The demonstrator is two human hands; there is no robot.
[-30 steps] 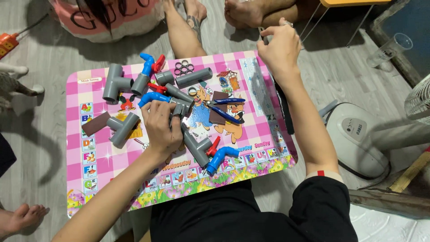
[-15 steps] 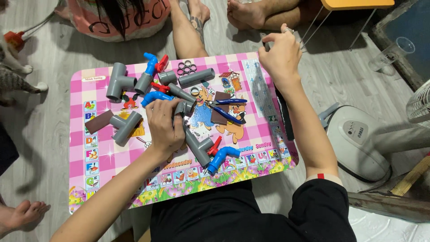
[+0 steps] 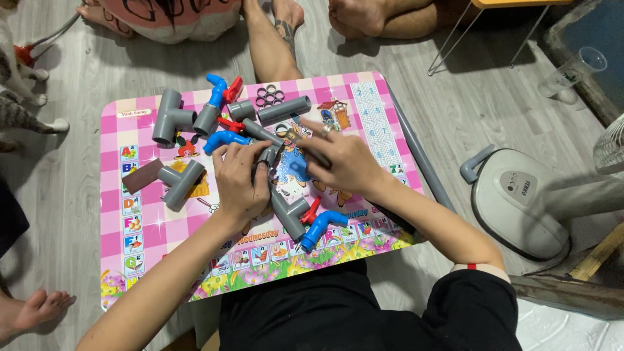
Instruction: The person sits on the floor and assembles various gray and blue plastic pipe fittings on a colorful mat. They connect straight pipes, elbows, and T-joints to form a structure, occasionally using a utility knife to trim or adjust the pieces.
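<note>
L hand (image 3: 237,179) curls round a grey pipe fitting (image 3: 268,156) at centre of pink kids' table (image 3: 130,260), R hand (image 3: 341,162) fingers pressed tog. on a dark part just beside it, grip unclear; no containers on table, loose grey tee (image 3: 170,117) & blue valve (image 3: 320,227) lying nearby.

Grey plank floor (image 3: 494,97), low table (image 3: 130,234)

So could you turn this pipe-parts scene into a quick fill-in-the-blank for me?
1. The left hand grips a pipe fitting coloured ____.
2. The small table has a checked top, white and ____.
3. The black rings lie near the table's ____ edge.
4. The tee fitting lies to the ____ of both hands.

Missing words: grey; pink; far; left
</note>
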